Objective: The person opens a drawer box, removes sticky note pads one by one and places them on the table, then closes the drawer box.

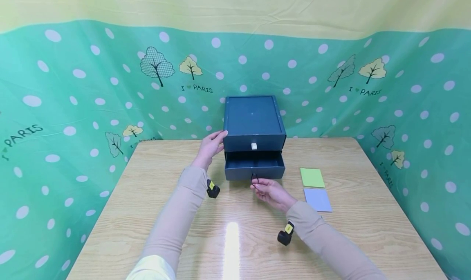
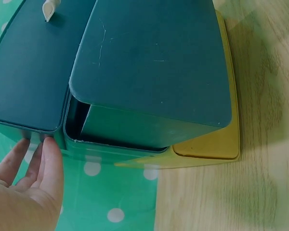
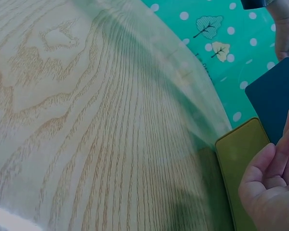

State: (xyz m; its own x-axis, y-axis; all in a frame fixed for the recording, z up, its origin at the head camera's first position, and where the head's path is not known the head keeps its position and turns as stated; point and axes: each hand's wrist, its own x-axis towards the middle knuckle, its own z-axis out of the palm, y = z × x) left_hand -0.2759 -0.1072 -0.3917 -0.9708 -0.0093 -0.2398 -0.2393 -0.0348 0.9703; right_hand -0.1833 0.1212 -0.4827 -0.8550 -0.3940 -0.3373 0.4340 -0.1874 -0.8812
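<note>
A dark blue drawer cabinet (image 1: 254,115) stands at the back of the table. Its upper drawer is closed and has a white pull tab (image 1: 254,146). Below that, the lower blue drawer (image 1: 235,173) is pulled partway out, and the part of its inside that shows holds nothing visible. My right hand (image 1: 271,193) pinches the black loop pull (image 1: 254,177) on this drawer's front. My left hand (image 1: 211,146) touches the cabinet's left side near the upper front corner, its fingers fairly straight. A yellow section (image 2: 209,144) shows beneath the blue drawer in the left wrist view.
To the right of the cabinet lie a green square pad (image 1: 312,178) and a lilac square pad (image 1: 317,200). A green dotted curtain (image 1: 250,75) hangs right behind the cabinet and along both sides of the wooden table (image 1: 147,198).
</note>
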